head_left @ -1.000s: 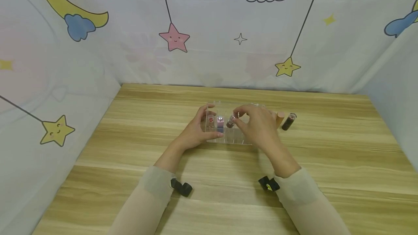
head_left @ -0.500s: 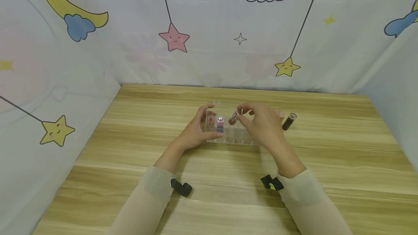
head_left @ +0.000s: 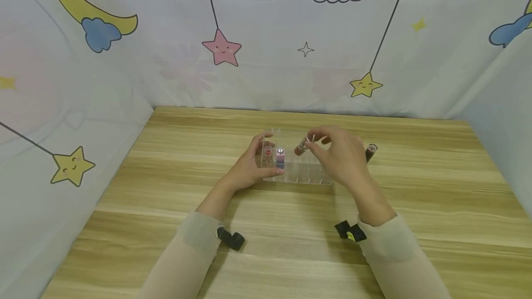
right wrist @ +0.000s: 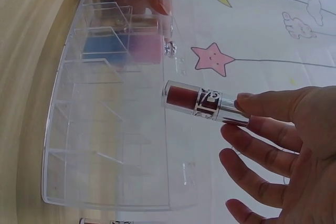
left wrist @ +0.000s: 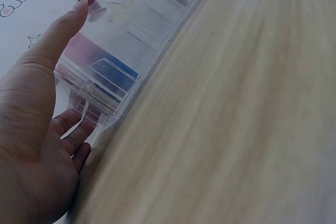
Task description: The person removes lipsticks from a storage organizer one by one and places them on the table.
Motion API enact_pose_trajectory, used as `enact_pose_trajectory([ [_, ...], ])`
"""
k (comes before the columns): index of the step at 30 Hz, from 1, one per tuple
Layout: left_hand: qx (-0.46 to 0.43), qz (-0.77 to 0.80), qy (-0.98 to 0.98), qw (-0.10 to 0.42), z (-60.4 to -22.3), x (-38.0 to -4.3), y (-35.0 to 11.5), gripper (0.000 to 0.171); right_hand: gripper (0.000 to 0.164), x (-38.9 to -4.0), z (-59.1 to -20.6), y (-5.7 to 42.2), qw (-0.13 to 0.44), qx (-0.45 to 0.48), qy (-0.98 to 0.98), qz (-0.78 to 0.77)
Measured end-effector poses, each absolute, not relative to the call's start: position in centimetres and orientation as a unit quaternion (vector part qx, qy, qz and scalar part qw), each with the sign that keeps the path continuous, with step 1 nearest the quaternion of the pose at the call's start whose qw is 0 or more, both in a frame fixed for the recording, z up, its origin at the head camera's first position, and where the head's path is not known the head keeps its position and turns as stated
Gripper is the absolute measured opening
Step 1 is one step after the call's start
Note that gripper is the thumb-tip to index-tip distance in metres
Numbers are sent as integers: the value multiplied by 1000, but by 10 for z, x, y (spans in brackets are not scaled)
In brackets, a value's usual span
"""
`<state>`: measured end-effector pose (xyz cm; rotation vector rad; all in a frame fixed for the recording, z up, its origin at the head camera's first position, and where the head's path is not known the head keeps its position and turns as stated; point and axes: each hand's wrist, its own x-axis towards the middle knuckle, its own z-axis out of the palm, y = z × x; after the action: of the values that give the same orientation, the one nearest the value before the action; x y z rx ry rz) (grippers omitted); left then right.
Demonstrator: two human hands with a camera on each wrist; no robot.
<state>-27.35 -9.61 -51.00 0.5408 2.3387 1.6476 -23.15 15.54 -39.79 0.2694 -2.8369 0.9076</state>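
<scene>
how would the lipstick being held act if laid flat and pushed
The held lipstick would probably roll, since it looks cylindrical. It may be slippery, given its glossy surface, and likely stiff, judging by its straight outline.

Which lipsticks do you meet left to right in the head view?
Red-topped clear lipstick → pink-and-blue lipstick → silver-banded lipstick in the right hand → dark lipstick, partly hidden.

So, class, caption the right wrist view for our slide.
A right hand pinches a lipstick near a clear, divided organizer.
</scene>
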Motion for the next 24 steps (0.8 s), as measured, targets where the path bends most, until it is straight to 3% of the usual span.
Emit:
enact_pose_trajectory([
  [24,192,561,798,110,-512,-274,-97,102,28,-232,-383,182,69,74,-938,333],
])
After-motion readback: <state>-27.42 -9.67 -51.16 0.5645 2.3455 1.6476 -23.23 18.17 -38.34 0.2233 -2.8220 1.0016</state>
